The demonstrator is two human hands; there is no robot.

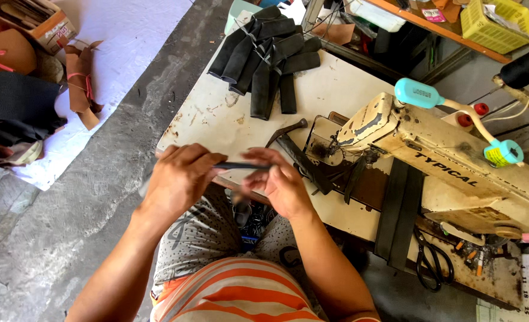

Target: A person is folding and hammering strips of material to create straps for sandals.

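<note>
Both hands hold a thin dark strip at the near edge of a sewing table.

Head view: the left hand (pixel 181 179) is curled closed around one end of the strip (pixel 240 166), and the right hand (pixel 279 182) pinches the other end between thumb and fingers; the strip lies level between them, just above the table (pixel 216 119) edge and the person's lap. A pile of black pieces (pixel 267 56) sits at the table's far end. A hammer (pixel 285 131) lies just beyond the right hand, beside the cream sewing machine (pixel 449 170). Scissors (pixel 432 265) rest near the machine's right end.
</note>
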